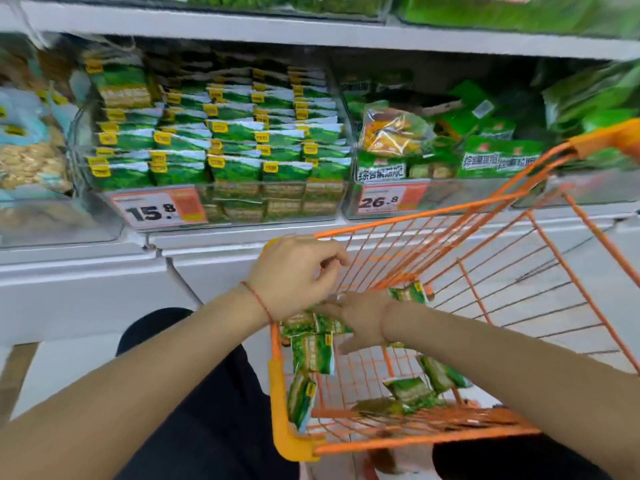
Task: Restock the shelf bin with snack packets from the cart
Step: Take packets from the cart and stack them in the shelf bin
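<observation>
- Green snack packets (313,353) lie in the orange wire cart (519,306), bunched at its left rim, with others loose on its floor.
- Right hand (360,320), inside the cart, grips a cluster of them.
- Left hand (294,275), just above the cart's left rim, is loosely curled; whether it holds anything, I cannot tell.
- Shelf bin (214,140), above and left of the cart, is packed with matching packets over a 15.8 price tag (157,209).

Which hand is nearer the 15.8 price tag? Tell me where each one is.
Left. The left hand is at the orange cart's top rim, just below and right of the 15.8 price tag. The right hand is lower, among the green snack packets.
</observation>
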{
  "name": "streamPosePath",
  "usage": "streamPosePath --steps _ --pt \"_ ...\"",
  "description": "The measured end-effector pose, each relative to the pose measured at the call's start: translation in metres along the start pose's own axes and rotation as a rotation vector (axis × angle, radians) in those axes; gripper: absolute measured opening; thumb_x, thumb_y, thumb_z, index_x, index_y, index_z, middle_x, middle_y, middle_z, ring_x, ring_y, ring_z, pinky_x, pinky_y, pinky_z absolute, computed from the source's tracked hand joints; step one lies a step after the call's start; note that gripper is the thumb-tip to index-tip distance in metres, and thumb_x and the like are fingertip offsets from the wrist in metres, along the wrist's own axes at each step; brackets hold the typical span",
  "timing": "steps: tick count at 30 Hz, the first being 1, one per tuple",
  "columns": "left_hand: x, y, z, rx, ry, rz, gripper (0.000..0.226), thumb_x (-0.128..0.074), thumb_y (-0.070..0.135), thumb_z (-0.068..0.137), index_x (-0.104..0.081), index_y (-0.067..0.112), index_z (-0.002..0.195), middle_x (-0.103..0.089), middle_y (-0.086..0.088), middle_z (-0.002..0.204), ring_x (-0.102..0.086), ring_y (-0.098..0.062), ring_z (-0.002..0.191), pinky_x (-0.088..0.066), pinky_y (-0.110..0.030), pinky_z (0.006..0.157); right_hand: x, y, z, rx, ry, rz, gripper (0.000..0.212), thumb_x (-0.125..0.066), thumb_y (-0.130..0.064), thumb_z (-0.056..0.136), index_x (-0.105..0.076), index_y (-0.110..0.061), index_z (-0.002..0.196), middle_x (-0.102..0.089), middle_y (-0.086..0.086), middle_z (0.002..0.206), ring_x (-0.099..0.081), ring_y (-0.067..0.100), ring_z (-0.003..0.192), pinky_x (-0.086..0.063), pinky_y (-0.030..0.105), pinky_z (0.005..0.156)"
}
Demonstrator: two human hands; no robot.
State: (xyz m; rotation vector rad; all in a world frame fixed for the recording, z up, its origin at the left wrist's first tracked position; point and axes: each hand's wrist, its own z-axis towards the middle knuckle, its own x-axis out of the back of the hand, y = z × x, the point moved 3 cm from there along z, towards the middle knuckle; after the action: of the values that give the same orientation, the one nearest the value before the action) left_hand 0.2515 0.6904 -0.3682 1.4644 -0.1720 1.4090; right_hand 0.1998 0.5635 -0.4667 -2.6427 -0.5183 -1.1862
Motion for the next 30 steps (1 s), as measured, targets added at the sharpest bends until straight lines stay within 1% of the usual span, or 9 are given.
streamPosePath --steps 3,8,10,13,14,16,18,24,30 --pt "-0.002 0.000 0.005 0.007 -0.033 0.011 0.024 -0.049 0.022 0.084 -0.072 0.023 0.092 -0.071 0.005 0.080 -0.065 -0.020 0.078 -0.052 -0.031 0.069 -0.006 -0.020 0.025 0.011 0.036 -0.008 0.110 -0.053 -0.076 0.074 0.007 -0.025 0.151 -0.022 0.016 0.154 -0.037 0.034 0.131 -0.044 0.046 0.099" --pt "-0.004 -0.001 0.005 -0.016 -0.037 -0.001 0.025 -0.047 0.021 0.084 -0.072 0.022 0.092 -0.069 0.004 0.077 -0.062 -0.018 0.076 -0.046 -0.028 0.067 -0.020 -0.030 0.039 -0.002 0.018 -0.038 0.112 -0.053 -0.076 0.073 0.014 -0.030 0.149 -0.026 0.022 0.149 -0.056 0.035 0.105 -0.053 0.042 0.079" --pt "-0.004 0.000 0.005 -0.020 -0.022 -0.005 0.025 -0.048 0.021 0.083 -0.072 0.023 0.091 -0.070 0.006 0.077 -0.063 -0.018 0.077 -0.048 -0.029 0.070 -0.019 -0.028 0.034 -0.017 -0.028 0.024 0.111 -0.056 -0.075 0.072 0.009 -0.031 0.150 -0.021 0.024 0.151 -0.059 0.032 0.094 -0.054 0.041 0.076" --pt "-0.004 -0.001 0.004 -0.023 0.001 -0.022 0.024 -0.049 0.020 0.083 -0.072 0.023 0.090 -0.070 0.009 0.077 -0.064 -0.016 0.076 -0.049 -0.029 0.074 -0.011 -0.031 0.022 -0.008 -0.041 0.008 0.093 -0.056 -0.067 0.079 -0.016 -0.020 0.149 -0.039 0.024 0.140 -0.052 0.027 0.076 -0.048 0.035 0.069" --pt "-0.004 -0.001 0.004 -0.027 0.006 -0.027 0.024 -0.050 0.020 0.083 -0.072 0.022 0.090 -0.070 0.009 0.077 -0.064 -0.016 0.076 -0.050 -0.029 0.074 -0.012 -0.032 0.021 0.001 -0.005 -0.018 0.091 -0.055 -0.066 0.081 -0.015 -0.021 0.149 -0.042 0.024 0.136 -0.051 0.028 0.079 -0.044 0.035 0.067" --pt "-0.004 0.000 0.004 -0.026 0.008 -0.030 0.024 -0.049 0.020 0.083 -0.072 0.022 0.091 -0.070 0.008 0.077 -0.063 -0.017 0.076 -0.051 -0.031 0.074 -0.020 -0.032 0.024 -0.008 0.045 -0.061 0.095 -0.054 -0.065 0.082 0.000 -0.030 0.151 -0.041 0.023 0.136 -0.052 0.034 0.103 -0.044 0.037 0.072" --pt "-0.004 -0.001 0.003 -0.029 0.021 -0.031 0.024 -0.050 0.020 0.083 -0.072 0.022 0.091 -0.069 0.008 0.076 -0.063 -0.017 0.076 -0.051 -0.031 0.074 -0.027 -0.033 0.026 -0.021 0.068 -0.051 0.088 -0.054 -0.060 0.085 -0.002 -0.033 0.150 -0.041 0.021 0.136 -0.047 0.035 0.116 -0.047 0.040 0.080" --pt "-0.006 -0.002 0.005 -0.035 0.010 -0.024 0.027 -0.047 0.022 0.084 -0.072 0.023 0.093 -0.070 0.007 0.080 -0.063 -0.016 0.079 -0.051 -0.031 0.071 -0.018 -0.024 0.016 0.009 0.130 0.131 0.068 -0.059 -0.039 0.091 -0.021 -0.033 0.148 -0.059 0.014 0.112 -0.057 0.031 0.102 -0.049 0.037 0.079" --pt "-0.007 -0.007 0.005 -0.035 -0.025 0.022 0.028 -0.044 0.026 0.086 -0.070 0.025 0.096 -0.069 0.005 0.080 -0.063 -0.017 0.080 -0.051 -0.033 0.072 0.015 0.019 -0.046 -0.129 0.352 0.307 0.064 -0.061 -0.047 0.087 -0.032 -0.032 0.141 -0.060 0.003 0.106 -0.058 0.021 0.096 -0.044 0.030 0.072"
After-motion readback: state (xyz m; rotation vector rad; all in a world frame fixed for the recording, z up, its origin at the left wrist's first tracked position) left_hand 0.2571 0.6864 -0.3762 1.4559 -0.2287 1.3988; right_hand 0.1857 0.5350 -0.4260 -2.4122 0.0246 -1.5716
